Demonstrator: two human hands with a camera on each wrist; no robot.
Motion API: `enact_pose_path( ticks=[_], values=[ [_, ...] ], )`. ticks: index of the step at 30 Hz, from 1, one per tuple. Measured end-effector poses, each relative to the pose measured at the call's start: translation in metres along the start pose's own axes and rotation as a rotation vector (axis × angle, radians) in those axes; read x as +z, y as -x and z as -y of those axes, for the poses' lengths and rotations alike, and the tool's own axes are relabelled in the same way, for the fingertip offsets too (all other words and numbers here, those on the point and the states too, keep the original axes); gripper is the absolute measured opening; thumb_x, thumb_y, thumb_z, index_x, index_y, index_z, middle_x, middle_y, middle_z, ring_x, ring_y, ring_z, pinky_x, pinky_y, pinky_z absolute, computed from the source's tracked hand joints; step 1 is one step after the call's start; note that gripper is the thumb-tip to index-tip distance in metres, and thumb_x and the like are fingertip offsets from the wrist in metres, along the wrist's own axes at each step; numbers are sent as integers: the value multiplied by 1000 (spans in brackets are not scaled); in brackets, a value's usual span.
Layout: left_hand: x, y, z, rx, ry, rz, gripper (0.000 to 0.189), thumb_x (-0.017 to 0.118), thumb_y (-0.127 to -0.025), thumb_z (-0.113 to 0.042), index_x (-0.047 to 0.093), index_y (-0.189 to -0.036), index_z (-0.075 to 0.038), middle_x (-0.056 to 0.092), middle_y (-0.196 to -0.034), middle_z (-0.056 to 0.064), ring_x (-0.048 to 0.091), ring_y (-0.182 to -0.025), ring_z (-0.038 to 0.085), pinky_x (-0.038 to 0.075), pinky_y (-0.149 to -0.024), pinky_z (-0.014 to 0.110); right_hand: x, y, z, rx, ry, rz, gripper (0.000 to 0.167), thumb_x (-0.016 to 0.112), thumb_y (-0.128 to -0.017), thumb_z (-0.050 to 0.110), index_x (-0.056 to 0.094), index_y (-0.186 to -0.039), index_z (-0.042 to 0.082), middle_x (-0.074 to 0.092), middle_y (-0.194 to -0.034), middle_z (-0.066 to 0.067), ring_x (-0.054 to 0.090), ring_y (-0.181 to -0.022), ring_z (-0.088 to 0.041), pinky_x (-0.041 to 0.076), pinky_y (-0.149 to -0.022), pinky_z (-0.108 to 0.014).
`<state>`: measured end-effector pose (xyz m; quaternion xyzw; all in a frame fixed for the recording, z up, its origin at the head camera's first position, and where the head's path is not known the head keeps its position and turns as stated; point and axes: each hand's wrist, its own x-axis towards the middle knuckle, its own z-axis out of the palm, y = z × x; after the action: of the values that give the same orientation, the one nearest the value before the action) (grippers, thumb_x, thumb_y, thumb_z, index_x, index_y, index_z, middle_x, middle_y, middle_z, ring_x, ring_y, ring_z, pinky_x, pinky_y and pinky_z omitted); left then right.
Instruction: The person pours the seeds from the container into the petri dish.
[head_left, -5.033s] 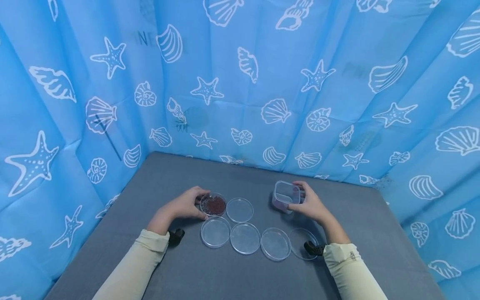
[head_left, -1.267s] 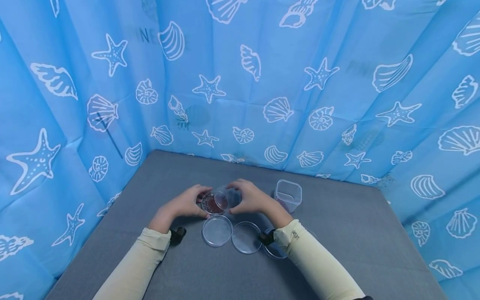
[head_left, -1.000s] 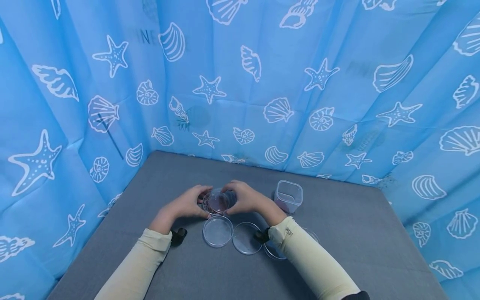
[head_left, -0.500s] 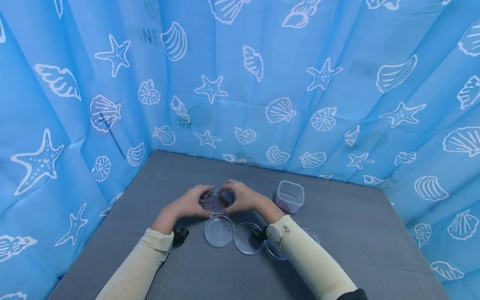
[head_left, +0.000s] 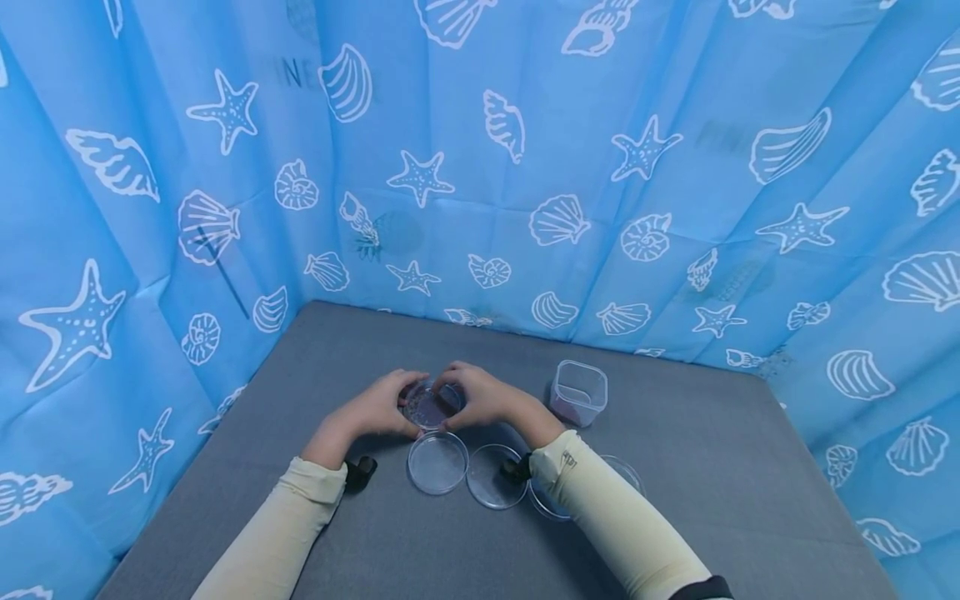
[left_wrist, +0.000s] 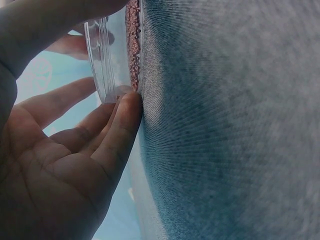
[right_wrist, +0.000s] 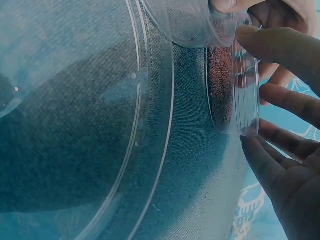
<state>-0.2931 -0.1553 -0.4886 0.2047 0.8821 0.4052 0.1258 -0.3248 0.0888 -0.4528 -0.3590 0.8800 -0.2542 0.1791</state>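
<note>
A petri dish (head_left: 420, 412) of reddish-brown granules rests on the grey table between my two hands. My left hand (head_left: 375, 408) holds it from the left, thumb on the near side and fingers on the far side. My right hand (head_left: 483, 402) grips a clear petri dish lid (right_wrist: 246, 95) by its edge, over the granules (right_wrist: 220, 85). In the right wrist view the lid's wall sits around the top of the dish; whether it is fully seated, I cannot tell. In the left wrist view the lid (left_wrist: 102, 60) also shows above the granules.
A clear square plastic box (head_left: 577, 396) stands back right. Nearest the hands lies an empty clear dish (head_left: 438, 462), with another dish (head_left: 495, 487) beside it. Two more round pieces lie partly under the right forearm. A blue shell-print curtain (head_left: 480, 167) borders the table (head_left: 420, 542).
My right hand has let go of the plastic box, taken the clear lid from beside the filled dish, and moved it left and down onto that dish. My left hand stays on the dish.
</note>
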Motion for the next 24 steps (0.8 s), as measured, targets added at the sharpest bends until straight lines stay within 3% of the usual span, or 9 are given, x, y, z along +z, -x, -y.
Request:
enact_pose_path(
  ticks=[14,24],
  values=[
    [1,-1,-2,18,0,10,96,96,-76,-14,47,-158,-4,55,-146,18,59,-133,38,57,-107,49,2,7,-3,9,5,-14,55,88,-87,30,69,-136,13,56,-146,-11,56,-134,-31,53,-110,-50],
    [-2,0,-4,46,-12,4,97,98,-75,-16,47,-156,-1,56,-141,21,60,-130,39,57,-107,50,-15,35,-10,-26,-68,-128,44,80,-95,21,69,-134,4,60,-140,-13,61,-130,-35,56,-108,-52]
  ],
)
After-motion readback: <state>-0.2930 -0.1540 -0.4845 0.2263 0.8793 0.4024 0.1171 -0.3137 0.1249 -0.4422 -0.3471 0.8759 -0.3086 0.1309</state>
